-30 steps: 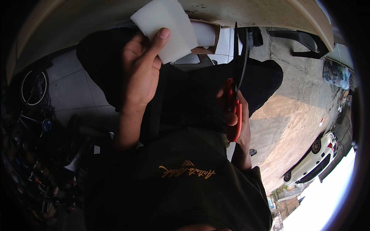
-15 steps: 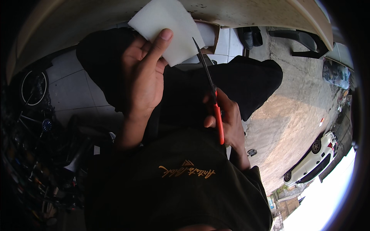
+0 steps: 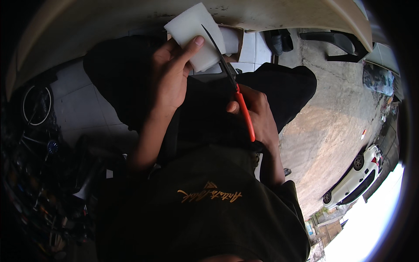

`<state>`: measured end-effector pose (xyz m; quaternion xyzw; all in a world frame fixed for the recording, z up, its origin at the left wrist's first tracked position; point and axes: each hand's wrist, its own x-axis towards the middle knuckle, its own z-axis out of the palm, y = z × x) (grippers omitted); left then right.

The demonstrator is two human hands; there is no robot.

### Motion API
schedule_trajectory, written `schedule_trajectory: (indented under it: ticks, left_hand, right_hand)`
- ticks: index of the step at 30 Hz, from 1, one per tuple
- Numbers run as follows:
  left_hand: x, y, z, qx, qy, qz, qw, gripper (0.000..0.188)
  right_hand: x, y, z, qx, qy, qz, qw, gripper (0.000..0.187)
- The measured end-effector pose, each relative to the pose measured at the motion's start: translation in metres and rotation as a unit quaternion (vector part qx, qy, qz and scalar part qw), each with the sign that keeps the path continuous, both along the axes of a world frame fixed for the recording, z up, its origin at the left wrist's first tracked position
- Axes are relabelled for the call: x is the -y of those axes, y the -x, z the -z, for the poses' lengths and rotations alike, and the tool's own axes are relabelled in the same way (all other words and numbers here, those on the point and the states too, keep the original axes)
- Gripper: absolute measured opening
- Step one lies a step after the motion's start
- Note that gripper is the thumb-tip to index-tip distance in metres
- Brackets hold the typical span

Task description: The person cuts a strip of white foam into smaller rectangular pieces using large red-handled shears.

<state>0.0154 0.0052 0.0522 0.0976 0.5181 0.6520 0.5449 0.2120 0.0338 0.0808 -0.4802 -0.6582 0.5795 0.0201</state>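
My left hand (image 3: 171, 83) holds a white, soft-looking foam sheet (image 3: 187, 24) by its lower left part, thumb on top and fingers behind. In my right hand (image 3: 259, 113) is a pair of scissors (image 3: 245, 109) with red handles and dark blades. The blades point up and to the left and overlap the right part of the sheet. They look closed or nearly so; whether one blade lies behind the sheet I cannot tell. Both hands are above my lap, which is covered in black cloth (image 3: 283, 89).
A beige curved surface (image 3: 279, 15) spans the top of the view. Beyond the sheet stands a brown box (image 3: 240, 43) with a white roll (image 3: 230, 40) in it. Black shoes (image 3: 279, 41) lie on the tiles. A white car (image 3: 355, 179) stands far right; dark clutter fills the left.
My right hand has moved up and left, bringing the scissor blades across the sheet. My left hand has shifted slightly right, and the sheet has turned and shows a narrower face.
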Motion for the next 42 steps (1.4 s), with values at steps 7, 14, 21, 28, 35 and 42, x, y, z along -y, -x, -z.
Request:
schedule_trajectory:
  ticks: [7,14,21,28,35,42]
  left_hand:
    - [-0.030,0.021,0.056,0.048,0.049,0.010,0.998,0.033]
    - [-0.037,0.021,0.121,0.083,0.128,0.060,0.986,0.034]
    - [-0.038,0.030,0.146,0.067,0.128,0.081,0.986,0.035]
    - [-0.037,0.029,0.146,0.123,0.113,0.073,0.983,0.038]
    - [-0.039,0.025,0.152,0.097,0.140,0.026,0.985,0.040]
    - [-0.039,0.026,0.155,0.087,0.141,0.042,0.985,0.044]
  right_hand:
    - [-0.038,0.022,0.034,0.084,0.011,-0.026,0.996,0.074]
    - [-0.064,0.034,0.117,0.094,0.023,-0.080,0.992,0.087]
    - [-0.065,0.032,0.128,0.103,0.006,-0.077,0.992,0.083]
    - [-0.061,0.030,0.134,0.077,-0.031,-0.061,0.995,0.073]
    - [-0.064,0.031,0.139,0.098,-0.007,-0.090,0.991,0.085]
    - [-0.070,0.037,0.144,0.096,0.050,-0.110,0.988,0.097]
